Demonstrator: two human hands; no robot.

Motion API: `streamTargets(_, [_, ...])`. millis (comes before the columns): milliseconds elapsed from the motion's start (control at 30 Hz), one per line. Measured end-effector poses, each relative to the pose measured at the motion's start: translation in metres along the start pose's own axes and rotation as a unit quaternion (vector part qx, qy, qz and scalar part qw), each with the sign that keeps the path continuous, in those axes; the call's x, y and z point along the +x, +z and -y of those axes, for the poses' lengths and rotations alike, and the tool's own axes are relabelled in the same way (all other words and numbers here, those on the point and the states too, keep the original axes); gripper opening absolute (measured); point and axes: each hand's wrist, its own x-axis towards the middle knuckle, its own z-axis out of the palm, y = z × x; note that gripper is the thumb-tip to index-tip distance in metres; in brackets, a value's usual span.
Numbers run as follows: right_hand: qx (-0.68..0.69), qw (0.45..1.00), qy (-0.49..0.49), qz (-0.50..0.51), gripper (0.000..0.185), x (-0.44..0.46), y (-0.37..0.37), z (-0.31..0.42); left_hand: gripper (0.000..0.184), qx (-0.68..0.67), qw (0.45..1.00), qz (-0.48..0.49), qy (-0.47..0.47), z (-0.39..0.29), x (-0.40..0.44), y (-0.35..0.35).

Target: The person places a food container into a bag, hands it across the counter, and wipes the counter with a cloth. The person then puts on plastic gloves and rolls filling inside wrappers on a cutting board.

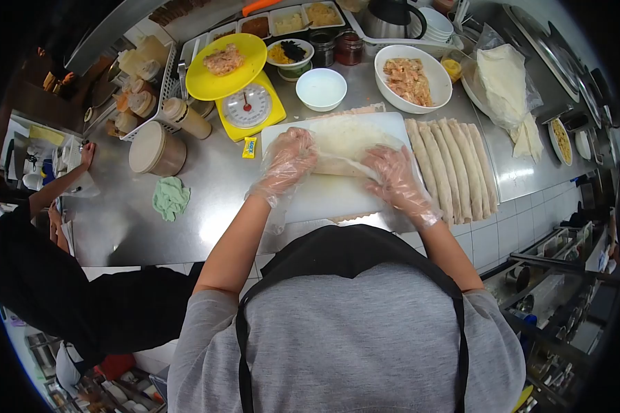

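A pale, thin wrapper sheet (344,146) lies partly rolled on a white cutting board (331,201). My left hand (291,157), in a clear plastic glove, grips the left end of the roll with its fingers curled over it. At the right end, my right hand (395,172), gloved the same way, holds the wrapper's near edge. Whatever is inside the roll is hidden. Just right of the board, several long pale rolls (451,168) lie side by side.
A yellow scale (249,107) carries minced filling (224,60) on its plate. Behind the board stand a small white bowl (322,89) and a larger bowl of filling (412,79). A tub (157,149) and green cloth (171,198) lie left. A co-worker's arm (60,177) reaches in at far left.
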Motion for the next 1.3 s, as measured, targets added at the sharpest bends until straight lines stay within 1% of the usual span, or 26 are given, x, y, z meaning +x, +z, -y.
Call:
streamTargets(33, [-0.011,0.997,-0.028,-0.066,0.051,0.006,0.007,-0.004,0.033,-0.017,1.0,0.024,-0.009,0.0,0.0,-0.003])
streamTargets(67, [-0.011,0.997,-0.027,-0.067,0.051,0.01,0.011,-0.01,0.035,-0.034,0.998,0.048,-0.018,-0.001,-0.001,-0.006])
streamTargets(133, [0.082,0.993,0.022,-0.086,0.023,0.019,0.015,-0.016,0.036,-0.072,0.996,0.055,-0.011,-0.002,-0.007,-0.013])
streamTargets(200, [0.076,0.992,0.016,-0.097,0.021,0.025,0.016,-0.017,0.036,-0.11,0.992,0.062,-0.003,-0.007,-0.011,-0.017])
streamTargets(233, [0.071,0.992,0.009,-0.106,0.019,0.027,0.016,-0.017,0.037,-0.033,0.996,0.082,0.024,-0.016,-0.011,-0.023])
streamTargets(267, [0.071,0.992,0.009,-0.107,0.019,0.028,0.016,-0.017,0.037,0.044,0.993,0.1,0.051,-0.021,-0.011,-0.027])
streamTargets(300, [0.069,0.993,0.01,-0.096,0.018,0.03,0.016,-0.018,0.037,0.045,0.993,0.1,0.051,-0.019,-0.01,-0.025])
streamTargets(367, [0.067,0.994,0.009,-0.085,0.018,0.035,0.019,-0.02,0.035,0.116,0.988,0.1,0.028,-0.011,-0.006,-0.017])
streamTargets(467, [0.071,0.993,0.019,-0.09,0.018,0.041,0.021,-0.026,0.03,0.119,0.991,0.059,0.016,-0.003,0.003,-0.008])
streamTargets(533, [-0.007,0.997,0.017,-0.072,0.024,0.046,0.018,-0.029,0.029,0.149,0.987,0.065,0.011,-0.003,0.014,-0.003])
streamTargets(567, [-0.006,0.997,0.018,-0.072,0.024,0.047,0.016,-0.028,0.028,0.179,0.981,0.07,0.005,-0.004,0.018,-0.003])
streamTargets(633, [0.046,0.985,0.05,-0.156,0.028,0.052,0.009,-0.025,0.027,0.159,0.984,0.074,0.0,-0.004,0.024,-0.005])
streamTargets(667, [0.046,0.985,0.049,-0.157,0.028,0.054,0.002,-0.019,0.028,0.139,0.987,0.078,-0.006,-0.004,0.026,-0.006])
streamTargets(700, [0.031,0.974,0.042,-0.219,0.032,0.055,-0.007,-0.011,0.028,0.139,0.987,0.078,-0.006,-0.004,0.026,-0.005])
streamTargets(733, [0.015,0.959,0.034,-0.279,0.036,0.055,-0.014,-0.005,0.029,0.104,0.994,-0.022,0.038,-0.007,0.026,-0.004])
streamTargets(767, [0.014,0.959,0.035,-0.28,0.036,0.052,-0.019,-0.001,0.03,0.067,0.987,-0.121,0.082,-0.009,0.025,-0.003])
streamTargets(800, [0.029,0.966,0.009,-0.256,0.037,0.048,-0.023,0.003,0.03,0.066,0.987,-0.119,0.083,-0.011,0.024,-0.002])
streamTargets(867, [0.043,0.972,-0.012,-0.231,0.038,0.043,-0.021,0.009,0.032,0.055,0.976,-0.196,0.077,-0.03,0.018,-0.009])
streamTargets(900, [0.066,0.987,-0.026,-0.141,0.04,0.043,-0.017,0.013,0.032,0.055,0.976,-0.194,0.078,-0.033,0.013,-0.006])
streamTargets(933, [0.089,0.994,-0.04,-0.049,0.041,0.043,-0.012,0.017,0.034,0.047,0.986,-0.121,0.108,-0.036,0.007,-0.003])
streamTargets(967, [0.089,0.994,-0.04,-0.05,0.041,0.043,-0.006,0.019,0.036,0.04,0.988,-0.049,0.139,-0.039,0.003,0.0])
streamTargets(1000, [0.071,0.997,-0.025,-0.028,0.041,0.044,0.002,0.02,0.036,0.041,0.988,-0.049,0.139,-0.04,0.0,0.006])
streamTargets(1067, [0.053,0.999,-0.012,-0.005,0.04,0.044,0.015,0.025,0.04,0.067,0.994,0.019,0.089,-0.036,-0.007,0.022])
streamTargets(1133, [-0.04,0.999,-0.009,-0.007,0.042,0.043,0.023,0.028,0.042,0.073,0.992,0.017,0.098,-0.031,-0.009,0.029])
streamTargets(1200, [-0.042,0.999,-0.011,-0.004,0.041,0.038,0.026,0.023,0.044,0.076,0.991,0.015,0.108,-0.029,-0.01,0.032])
streamTargets(1300, [-0.013,1.0,-0.004,-0.004,0.039,0.029,0.015,0.011,0.048,0.091,0.99,0.058,0.09,-0.026,-0.01,0.026])
